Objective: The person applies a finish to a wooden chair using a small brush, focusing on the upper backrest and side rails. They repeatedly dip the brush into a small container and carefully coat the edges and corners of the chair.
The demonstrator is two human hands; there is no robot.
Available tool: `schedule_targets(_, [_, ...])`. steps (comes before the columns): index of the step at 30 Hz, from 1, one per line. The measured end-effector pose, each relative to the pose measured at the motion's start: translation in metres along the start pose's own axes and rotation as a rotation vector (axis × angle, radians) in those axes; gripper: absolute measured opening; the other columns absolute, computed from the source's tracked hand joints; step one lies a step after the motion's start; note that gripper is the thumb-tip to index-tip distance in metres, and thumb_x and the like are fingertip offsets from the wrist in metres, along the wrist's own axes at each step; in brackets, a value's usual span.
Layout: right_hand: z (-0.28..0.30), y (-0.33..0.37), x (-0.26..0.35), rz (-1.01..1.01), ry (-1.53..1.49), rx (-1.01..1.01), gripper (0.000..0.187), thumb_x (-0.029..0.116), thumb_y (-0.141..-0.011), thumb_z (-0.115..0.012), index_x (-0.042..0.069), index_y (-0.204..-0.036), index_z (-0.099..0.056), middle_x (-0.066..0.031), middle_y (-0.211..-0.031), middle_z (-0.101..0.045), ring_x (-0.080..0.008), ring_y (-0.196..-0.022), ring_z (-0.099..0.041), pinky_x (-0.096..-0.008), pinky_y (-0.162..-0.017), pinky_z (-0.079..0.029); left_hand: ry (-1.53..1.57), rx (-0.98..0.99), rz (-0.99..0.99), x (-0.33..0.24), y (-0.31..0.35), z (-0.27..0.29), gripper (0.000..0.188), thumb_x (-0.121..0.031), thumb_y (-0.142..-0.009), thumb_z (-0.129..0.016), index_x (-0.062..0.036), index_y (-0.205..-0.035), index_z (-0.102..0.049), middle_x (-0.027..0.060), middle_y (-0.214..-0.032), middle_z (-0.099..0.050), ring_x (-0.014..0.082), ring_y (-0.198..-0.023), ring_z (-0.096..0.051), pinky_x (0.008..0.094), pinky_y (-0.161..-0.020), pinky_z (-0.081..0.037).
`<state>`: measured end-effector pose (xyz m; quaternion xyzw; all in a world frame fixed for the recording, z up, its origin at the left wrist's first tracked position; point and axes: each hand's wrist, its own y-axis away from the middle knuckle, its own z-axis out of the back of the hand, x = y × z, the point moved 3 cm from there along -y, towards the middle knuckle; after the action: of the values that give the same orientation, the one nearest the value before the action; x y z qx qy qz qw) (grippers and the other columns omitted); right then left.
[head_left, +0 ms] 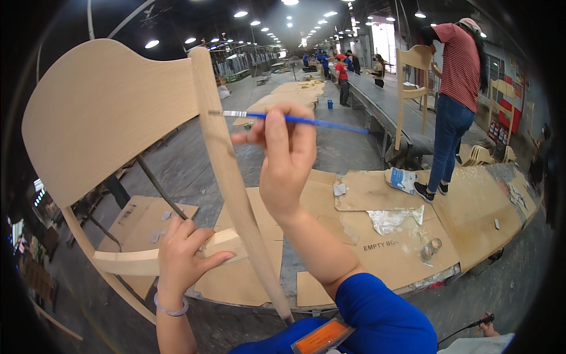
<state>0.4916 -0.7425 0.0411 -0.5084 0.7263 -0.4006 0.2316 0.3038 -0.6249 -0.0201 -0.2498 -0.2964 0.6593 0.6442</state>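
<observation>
The right hand (286, 159) is closed on one blue-handled brush (336, 124), pinched between thumb and fingers, its pale tip lying across the chair post (227, 171) just left of the grip; whether the bristles touch the wood I cannot tell. The post belongs to a bare wooden chair (112, 118), whose broad back stands left of that grip. Below and left, the left hand (183, 251) lies over the chair's rail (230, 243), thumb spread from its fingers; how firmly it holds, I cannot tell. One bracelet (171, 305) circles that wrist. Readable dark capitals run across the cardboard (321, 218) below and right of the brush grip; beyond them sit two small jars (432, 248). Farther right lies one blue-and-white packet (403, 180), its print too small to read. One orange badge (322, 338) hangs below the grip. Two more chairs stand to its right, one (413, 76) beside a person in a striped shirt (460, 65), the other (502, 100) farther off.
</observation>
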Motion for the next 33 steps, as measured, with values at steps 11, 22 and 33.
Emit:
schedule_targets(11, [0.069,0.15,0.022,-0.463,0.089,-0.176,0.014,0.015,-0.112,-0.047,0.004,-0.115,-0.054,-0.0082,-0.095,-0.06,-0.0144,-0.085,-0.061,-0.0413,-0.079,-0.064,0.011,-0.011,0.018,0.012,0.006,0.002,0.056,-0.05,-0.067,-0.09,-0.0031,-0.089,-0.069,0.0079,-0.081,-0.058,0.029,-0.082,-0.053,0.0408,-0.072,-0.047])
schedule_targets(22, [0.127,0.254,0.052,-0.705,0.148,-0.455,0.025,0.022,-0.111,-0.047,0.001,-0.119,-0.056,-0.0121,-0.099,-0.065,-0.0188,-0.083,-0.068,-0.0424,-0.077,-0.065,0.017,-0.013,-0.007,0.039,0.022,-0.005,0.058,-0.051,-0.068,-0.089,-0.002,-0.085,-0.064,0.0081,-0.079,-0.054,0.0283,-0.08,-0.05,0.0403,-0.068,-0.043])
schedule_targets(33, [0.137,0.293,0.078,-0.761,0.054,-0.608,0.024,0.027,-0.11,-0.05,0.005,-0.112,-0.061,-0.0034,-0.083,-0.061,-0.0131,-0.07,-0.06,-0.0351,-0.072,-0.059,0.015,-0.009,-0.009,0.066,0.031,-0.002,0.053,-0.049,-0.07,-0.089,-0.0036,-0.083,-0.065,0.0073,-0.077,-0.054,0.0281,-0.081,-0.049,0.0408,-0.068,-0.044])
